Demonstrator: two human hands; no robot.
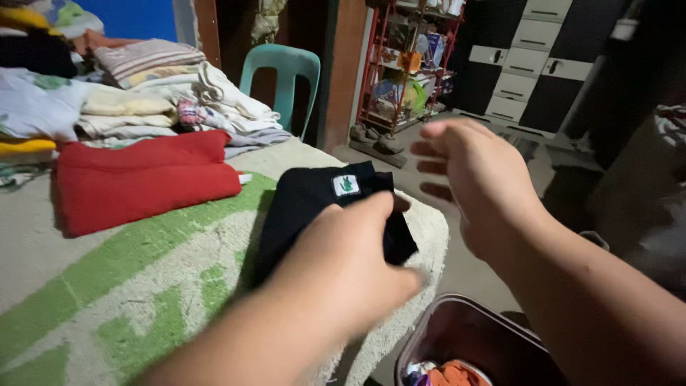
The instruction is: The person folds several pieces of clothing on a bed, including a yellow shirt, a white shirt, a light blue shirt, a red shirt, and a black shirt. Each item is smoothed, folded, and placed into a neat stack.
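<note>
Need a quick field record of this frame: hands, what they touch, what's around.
left hand: on the black folded garment, fingers at its edge
right hand: open in the air, touching nothing
surface: green and cream blanket on a bed
beside garment: folded red cloth
behind: stack of folded laundry, teal plastic chair
lower right: basket holding clothes, on the floor
background: red wire shelf, black and white drawers
</note>
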